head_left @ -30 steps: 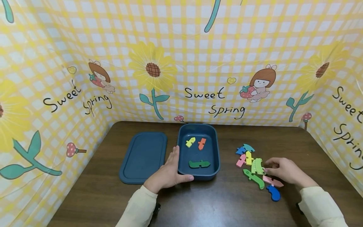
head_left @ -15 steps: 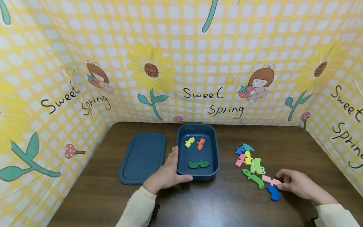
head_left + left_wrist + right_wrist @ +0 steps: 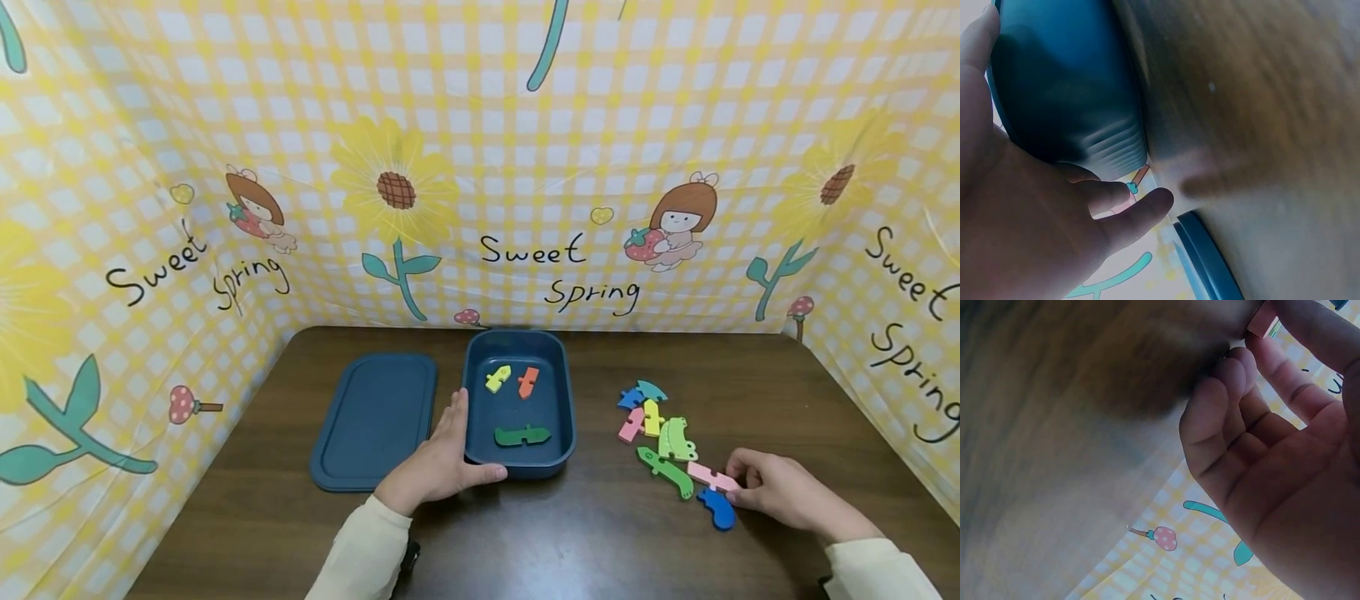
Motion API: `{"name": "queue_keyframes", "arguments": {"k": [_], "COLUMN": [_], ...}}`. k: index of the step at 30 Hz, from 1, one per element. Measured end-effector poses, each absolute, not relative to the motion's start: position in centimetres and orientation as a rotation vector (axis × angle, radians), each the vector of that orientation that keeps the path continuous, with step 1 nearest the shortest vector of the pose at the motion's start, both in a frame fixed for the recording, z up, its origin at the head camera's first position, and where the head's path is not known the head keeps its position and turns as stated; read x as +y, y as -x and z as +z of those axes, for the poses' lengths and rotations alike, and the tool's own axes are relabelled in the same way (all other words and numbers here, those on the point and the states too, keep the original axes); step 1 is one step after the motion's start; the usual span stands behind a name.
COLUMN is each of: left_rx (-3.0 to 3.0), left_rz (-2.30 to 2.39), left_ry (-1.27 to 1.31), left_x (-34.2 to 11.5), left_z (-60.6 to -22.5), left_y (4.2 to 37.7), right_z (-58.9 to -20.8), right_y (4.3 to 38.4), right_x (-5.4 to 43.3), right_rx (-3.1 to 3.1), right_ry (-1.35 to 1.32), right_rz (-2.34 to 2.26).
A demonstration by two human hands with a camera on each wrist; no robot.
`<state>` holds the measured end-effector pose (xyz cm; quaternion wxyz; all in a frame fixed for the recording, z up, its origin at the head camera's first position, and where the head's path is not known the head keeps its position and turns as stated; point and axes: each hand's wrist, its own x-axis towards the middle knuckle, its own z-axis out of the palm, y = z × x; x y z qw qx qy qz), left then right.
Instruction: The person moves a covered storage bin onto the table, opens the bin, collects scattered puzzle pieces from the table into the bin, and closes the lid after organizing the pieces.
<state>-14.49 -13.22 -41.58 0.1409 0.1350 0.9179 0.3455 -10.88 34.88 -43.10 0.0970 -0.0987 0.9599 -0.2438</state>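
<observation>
My left hand (image 3: 435, 467) rests against the near left corner of a dark blue box (image 3: 572, 417), fingers fairly straight along its side wall and thumb at the front rim. Inside the box lie a yellow-green piece (image 3: 498, 379), an orange piece (image 3: 528, 382) and a dark green piece (image 3: 522, 436). At the right, my right hand (image 3: 780, 492) pinches the right end of a pink notched puzzle piece (image 3: 711, 477) between thumb and index finger. The right wrist view shows the end of this pink piece (image 3: 1262, 320) at the fingertips, the other fingers curled. A blue rounded piece (image 3: 717, 508) lies just below it.
A blue lid (image 3: 375, 421) lies flat left of the box. Left of the right hand, a loose cluster holds a green piece (image 3: 666, 472), a light green piece (image 3: 677, 440), a yellow piece (image 3: 652, 418) and several others. Patterned cloth (image 3: 525, 183) walls in the table (image 3: 585, 550).
My right hand has moved from beside the light green piece toward the front right and now pinches the pink piece's end. The left hand keeps its place on the box. The view has shifted slightly.
</observation>
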Motion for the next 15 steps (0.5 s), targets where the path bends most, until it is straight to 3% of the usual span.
{"name": "queue_keyframes", "arguments": {"k": [15], "left_rx": [2.648], "left_rz": [1.000], "left_ry": [-0.387], "left_x": [-13.21], "left_z": [-41.79], "left_y": [14.58], "right_z": [-42.88], "right_y": [10.88], "right_x": [34.55], "right_rx": [2.880], "right_ry": [0.285], "right_rz": [-0.667]}}
